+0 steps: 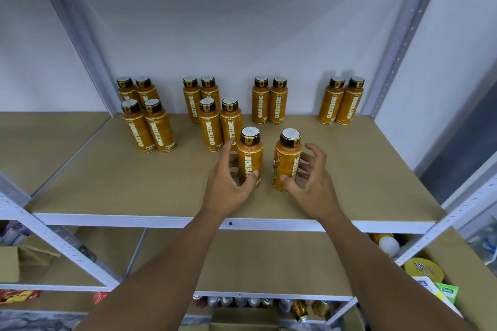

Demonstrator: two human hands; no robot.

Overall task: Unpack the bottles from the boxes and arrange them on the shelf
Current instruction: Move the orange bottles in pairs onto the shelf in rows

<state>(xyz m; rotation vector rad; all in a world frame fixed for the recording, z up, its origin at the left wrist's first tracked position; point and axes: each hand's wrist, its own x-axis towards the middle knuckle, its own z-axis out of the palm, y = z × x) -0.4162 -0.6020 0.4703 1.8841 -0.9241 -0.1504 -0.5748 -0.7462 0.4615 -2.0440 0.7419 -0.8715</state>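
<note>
Left hand (228,183) curled round left bottle (250,158), thumb on label, right hand (312,183) cupped loosely at right bottle (286,161), fingers spread, grip cannot be told, both bottles upright mid-shelf (134,191), rear bottles (269,105) grouped toward back edge.

It looked like a shop stockroom. Slotted metal uprights (80,35) carried plain board shelves (107,183) against a bare wall (242,21). Identical bottles (261,105) stood in groups on one of them. Lower tiers held cans (242,301), packets (16,297) and a cardboard box (9,263).
</note>
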